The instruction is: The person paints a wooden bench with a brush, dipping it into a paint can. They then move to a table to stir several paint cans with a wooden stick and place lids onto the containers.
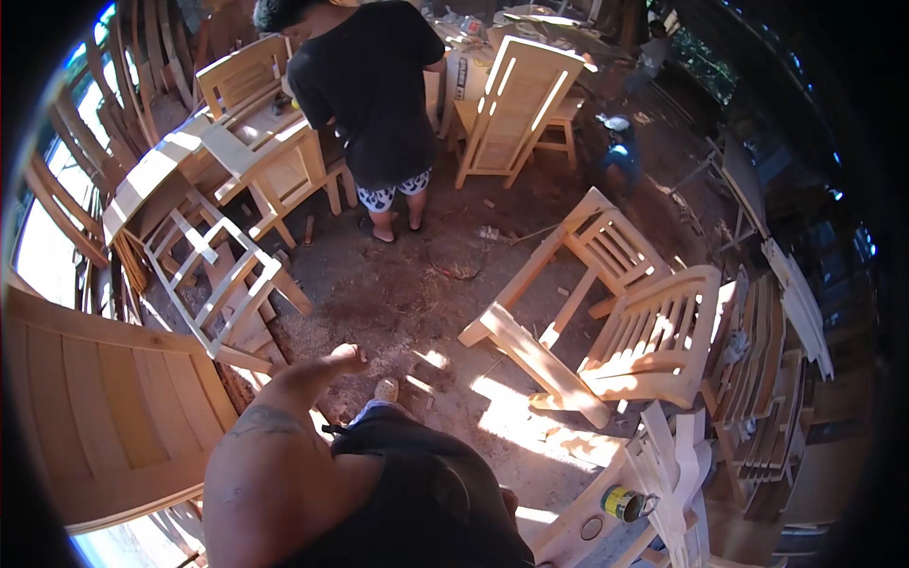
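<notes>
**Where a bare hand reaches out near a pale frame, chairs crowd the floor**

Although the left hand is in view, it shows too small to tell how far its fingers are spread or whether they hold anything; the right hand is mostly hidden behind the dark top, its fingers unreadable. Nearest the left hand, to its left, is the chair frame: bare wood, open between thin rails, partly sunlit. Close by, a panelled board blocks the near left. Across the floor, a slatted chair, seemingly tipped over, obstructs the right side; a can and stacked slats lie beyond it. Farther off, a co-worker stands between a wooden armchair and a high-backed chair.
</notes>
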`<action>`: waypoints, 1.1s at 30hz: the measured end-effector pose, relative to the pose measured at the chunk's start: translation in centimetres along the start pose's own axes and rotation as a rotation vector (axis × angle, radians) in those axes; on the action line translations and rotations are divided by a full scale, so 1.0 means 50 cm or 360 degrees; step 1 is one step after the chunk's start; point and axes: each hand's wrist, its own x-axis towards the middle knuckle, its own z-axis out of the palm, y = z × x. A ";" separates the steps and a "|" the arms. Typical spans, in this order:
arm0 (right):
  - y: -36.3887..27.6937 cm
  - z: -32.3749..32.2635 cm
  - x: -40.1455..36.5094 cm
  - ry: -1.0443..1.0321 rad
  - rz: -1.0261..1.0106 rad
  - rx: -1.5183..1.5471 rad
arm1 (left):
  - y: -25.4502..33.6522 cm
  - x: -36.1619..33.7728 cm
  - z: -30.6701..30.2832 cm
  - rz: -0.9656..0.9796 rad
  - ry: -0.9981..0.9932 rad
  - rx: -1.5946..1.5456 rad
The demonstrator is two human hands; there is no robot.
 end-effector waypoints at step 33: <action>-0.527 -0.584 0.867 -0.0058 -0.0186 0.1904 | -0.171 0.414 -0.499 -0.0395 0.0266 -0.0584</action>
